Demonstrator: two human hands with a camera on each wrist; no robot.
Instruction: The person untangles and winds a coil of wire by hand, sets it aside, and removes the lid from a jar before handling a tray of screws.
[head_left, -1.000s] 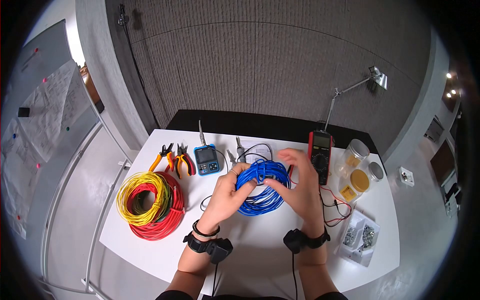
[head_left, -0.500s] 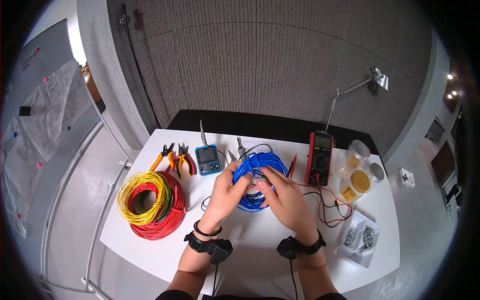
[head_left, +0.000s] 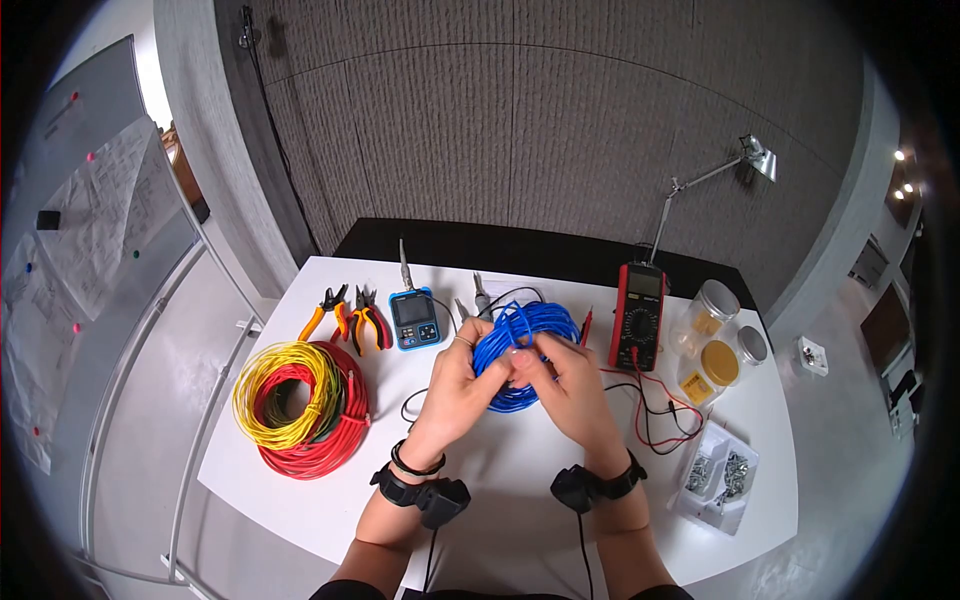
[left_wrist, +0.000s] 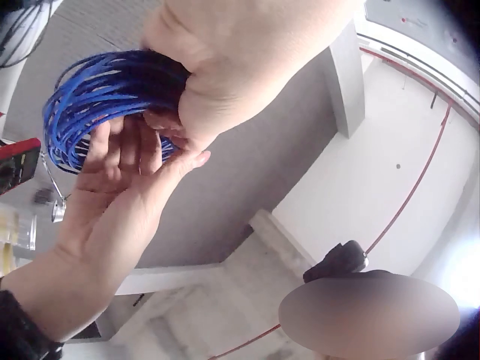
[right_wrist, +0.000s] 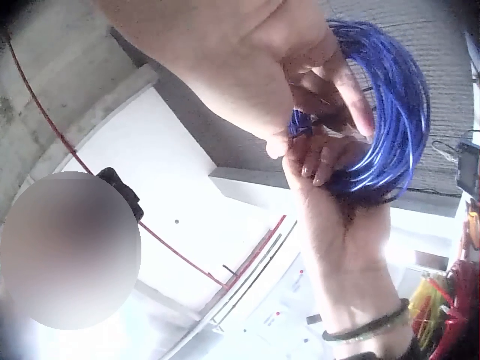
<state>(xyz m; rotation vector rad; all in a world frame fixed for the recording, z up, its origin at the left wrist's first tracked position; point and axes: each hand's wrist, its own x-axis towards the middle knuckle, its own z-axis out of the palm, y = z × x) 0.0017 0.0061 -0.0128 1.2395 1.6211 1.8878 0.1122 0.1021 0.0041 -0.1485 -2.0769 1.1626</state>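
A coil of blue wire (head_left: 545, 320) is held up in front of the person, over the white table. The left hand (head_left: 458, 388) grips its left side, with the thumb across the near face. From the right, the right hand (head_left: 572, 398) pinches the wire at the near inner part of the coil, its thumb tip against the left thumb. In the left wrist view the right hand's fingers (left_wrist: 127, 146) reach into the ring of the coil (left_wrist: 97, 97). The right wrist view shows a bit of blue wire (right_wrist: 300, 122) between the two hands.
Yellow (head_left: 262, 400) and red wire coils (head_left: 345, 440) lie at the left, behind them two pliers (head_left: 368, 322) and a blue handheld meter (head_left: 414, 320). At the right are a red multimeter (head_left: 638, 318) with leads, clear jars (head_left: 712, 305) and a white tray (head_left: 715, 510) of small metal parts.
The right hand has come in from beside the coil, its raised fingers now curled at the wire by the left thumb. The coil has tilted and shows less of its lower loops.
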